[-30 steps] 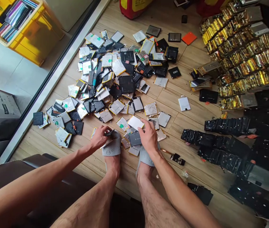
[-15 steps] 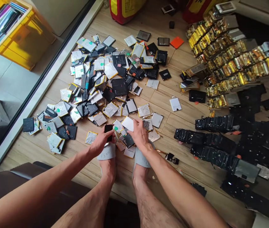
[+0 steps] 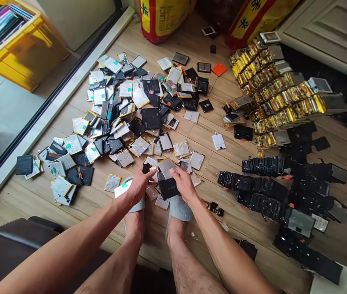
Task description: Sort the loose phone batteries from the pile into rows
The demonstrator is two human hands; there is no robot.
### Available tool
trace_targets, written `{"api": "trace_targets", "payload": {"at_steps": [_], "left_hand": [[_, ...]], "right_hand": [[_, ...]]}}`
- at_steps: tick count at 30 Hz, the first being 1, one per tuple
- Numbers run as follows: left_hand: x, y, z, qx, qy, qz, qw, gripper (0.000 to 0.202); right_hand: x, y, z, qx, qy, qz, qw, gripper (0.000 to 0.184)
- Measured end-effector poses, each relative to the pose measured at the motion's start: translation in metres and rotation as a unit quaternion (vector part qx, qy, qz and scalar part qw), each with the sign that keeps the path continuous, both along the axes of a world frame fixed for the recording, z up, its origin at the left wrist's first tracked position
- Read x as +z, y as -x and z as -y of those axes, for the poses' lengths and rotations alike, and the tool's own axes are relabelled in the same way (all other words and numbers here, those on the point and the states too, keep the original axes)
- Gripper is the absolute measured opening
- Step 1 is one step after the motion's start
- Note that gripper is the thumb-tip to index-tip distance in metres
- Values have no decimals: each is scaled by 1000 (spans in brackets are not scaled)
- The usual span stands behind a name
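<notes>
My left hand (image 3: 141, 183) is closed around a small black phone battery (image 3: 146, 168), only part of which shows past the fingers. My right hand (image 3: 184, 181) pinches a silver phone battery (image 3: 165, 166) with a yellow edge, thumb on its face. Just below that, a black battery (image 3: 168, 189) overlaps it; whether the right hand grips this one too I cannot tell. Both hands are low over the floor, in front of my grey slippers (image 3: 181, 209). Beyond them spreads a loose pile of white, silver and black batteries (image 3: 151, 117).
To the right stand rows of gold-edged batteries (image 3: 283, 108) and rows of black batteries (image 3: 263, 200). A yellow crate (image 3: 23, 65) of flat pieces is behind the door track (image 3: 54, 100). Yellow-and-red bags (image 3: 164, 20) and a cabinet (image 3: 329, 32) border the far side.
My right hand has shifted slightly down, and the pale piece in it now shows as a silver, yellow-edged battery. My left hand has moved closer to it. The whole view has swung slightly right.
</notes>
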State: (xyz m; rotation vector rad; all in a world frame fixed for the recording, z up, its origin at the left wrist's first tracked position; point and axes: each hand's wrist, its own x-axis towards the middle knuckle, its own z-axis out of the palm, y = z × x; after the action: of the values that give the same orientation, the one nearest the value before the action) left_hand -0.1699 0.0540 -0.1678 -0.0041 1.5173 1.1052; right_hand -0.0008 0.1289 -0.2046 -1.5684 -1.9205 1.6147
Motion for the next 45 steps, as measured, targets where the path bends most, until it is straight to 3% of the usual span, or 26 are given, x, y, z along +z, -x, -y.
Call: {"api": "trace_targets", "payload": {"at_steps": [3,7,10,15,18,21,25,27,29,33,36,41,45], "left_hand": [[6,-6,5,-29,-44,33,998,45],[10,-9,10,-62,-113,41,991,43],[13,1,12,-125,-142,32,981,47],[22,26,9,-250,-128,7,960,55],[28,34,5,-283,-134,27,949,66],[30,39,0,-314,-147,23,938,65],[22,55,-2,-355,-142,36,923,63],[14,67,2,-349,-127,38,928,64],[8,78,8,-302,-106,56,946,58],[4,83,16,-140,-57,143,978,33],[3,76,16,-80,-25,182,980,28],[3,58,12,-113,2,200,973,16],[7,43,14,-187,11,249,950,7]], "right_hand": [[5,1,16,-12,10,-12,1000,58],[11,11,25,11,10,52,999,63],[13,12,25,39,3,74,996,63],[14,5,22,78,7,26,997,65],[16,4,21,90,8,14,996,65],[16,3,19,85,16,-1,996,65],[17,-4,9,97,67,-24,993,64],[17,-14,-1,66,93,-8,993,64],[17,-26,-13,19,98,31,995,63],[17,-47,-32,15,-31,164,986,40],[21,-53,-32,-25,-93,207,974,35],[35,-33,-16,-55,-4,21,998,49],[45,6,-13,46,-27,-22,998,38]]}}
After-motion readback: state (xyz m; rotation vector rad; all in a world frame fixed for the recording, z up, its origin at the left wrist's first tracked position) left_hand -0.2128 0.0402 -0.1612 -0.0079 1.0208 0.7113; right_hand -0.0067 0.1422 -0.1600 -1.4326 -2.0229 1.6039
